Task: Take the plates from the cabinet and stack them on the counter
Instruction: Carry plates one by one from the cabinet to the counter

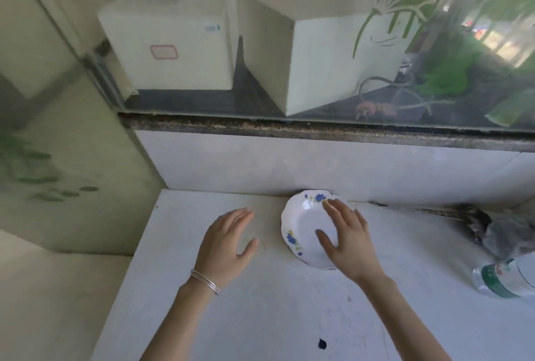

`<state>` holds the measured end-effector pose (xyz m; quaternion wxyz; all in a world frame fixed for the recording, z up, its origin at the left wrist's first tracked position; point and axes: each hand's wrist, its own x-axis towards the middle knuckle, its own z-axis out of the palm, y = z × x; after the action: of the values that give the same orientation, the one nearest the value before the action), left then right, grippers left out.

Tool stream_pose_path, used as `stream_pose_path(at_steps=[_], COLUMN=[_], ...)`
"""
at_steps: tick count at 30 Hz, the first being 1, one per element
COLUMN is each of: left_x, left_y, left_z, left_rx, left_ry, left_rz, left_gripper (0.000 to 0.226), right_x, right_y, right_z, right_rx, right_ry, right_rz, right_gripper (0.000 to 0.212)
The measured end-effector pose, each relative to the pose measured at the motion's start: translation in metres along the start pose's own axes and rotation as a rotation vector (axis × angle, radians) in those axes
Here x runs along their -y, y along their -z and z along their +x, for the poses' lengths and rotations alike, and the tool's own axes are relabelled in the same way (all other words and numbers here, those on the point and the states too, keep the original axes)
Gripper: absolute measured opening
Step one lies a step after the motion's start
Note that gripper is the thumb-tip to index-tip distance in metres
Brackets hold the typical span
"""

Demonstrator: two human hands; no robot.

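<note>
A white plate [301, 224] with blue flower prints lies flat on the white counter [260, 302], near the back wall. My right hand [347, 239] is spread over the plate's right half, fingers straight, thumb over its middle; whether it touches the plate I cannot tell. My left hand [225, 242], with thin bracelets on the wrist, hovers open above the counter, a little left of the plate, holding nothing. No cabinet is in view.
A plastic water bottle [503, 279] lies at the counter's right edge, beside a crumpled clear bag [509, 236]. A window with a stone sill [289, 126] runs behind the counter. A tiled wall stands to the left.
</note>
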<state>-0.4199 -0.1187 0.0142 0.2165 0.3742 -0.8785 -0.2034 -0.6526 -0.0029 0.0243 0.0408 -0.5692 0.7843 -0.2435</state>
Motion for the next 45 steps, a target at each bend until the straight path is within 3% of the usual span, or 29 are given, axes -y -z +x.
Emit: stream_pose_path(at_steps=[4, 8, 13, 22, 34, 45], left_x=[0.012, 0.036, 0.071, 0.139, 0.203, 0.231], left_y=[0.048, 0.082, 0.111, 0.175, 0.279, 0.316], left_z=[-0.056, -0.123, -0.218, -0.400, -0.568, -0.630], left_rx=[-0.076, -0.087, 0.012, 0.081, -0.033, -0.222], left_ry=[0.069, 0.247, 0.498, 0.720, 0.957, 1.154], left_rz=[0.284, 0.416, 0.450, 0.495, 0.497, 0.486], left_gripper=[0.053, 0.056, 0.062, 0.066, 0.064, 0.060], right_x=[0.064, 0.123, 0.187, 0.339, 0.554, 0.678], right_y=[-0.007, -0.034, -0.081, -0.151, -0.221, -0.261], right_z=[-0.011, -0.035, -0.073, -0.160, -0.238, -0.252], right_rx=[0.014, 0.108, 0.295, 0.444, 0.584, 0.559], right_ry=[0.197, 0.330, 0.458, 0.678, 1.040, 1.334], right_rz=[-0.096, -0.163, -0.250, -0.264, -0.195, -0.083], right_gripper=[0.054, 0.059, 0.064, 0.061, 0.064, 0.062])
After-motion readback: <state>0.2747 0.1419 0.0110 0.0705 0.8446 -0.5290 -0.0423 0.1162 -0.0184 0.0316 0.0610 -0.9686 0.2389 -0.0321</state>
